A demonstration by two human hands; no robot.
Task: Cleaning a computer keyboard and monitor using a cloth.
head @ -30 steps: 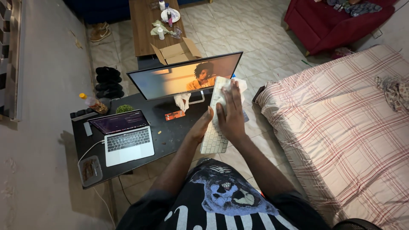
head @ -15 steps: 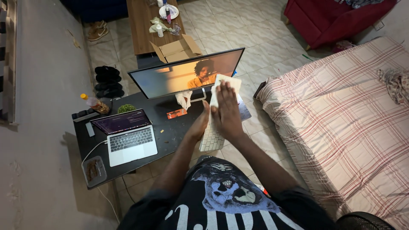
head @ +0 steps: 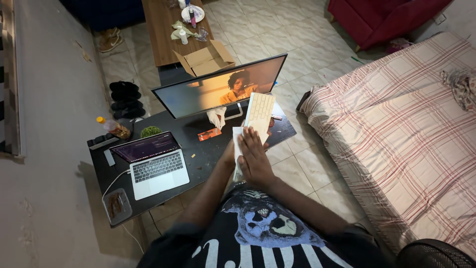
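Both forearms extended forward from the torso, converging ahead of the chest. Right hand (head: 255,159) uppermost, back of hand to camera, palm down, fingers straight and slightly spread, pressed flat. Left hand (head: 229,151) largely hidden beneath and beside the right, only its edge and wrist visible; grip not discernible. Both elbows bent, arms bare.

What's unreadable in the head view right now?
- Left hand: mostly hidden behind the white keyboard and right hand; its grip cannot be told.
- White cloth: largely covered by the right hand.
- Tray contents: too small and dark.
- Monitor stand: hidden by the screen.
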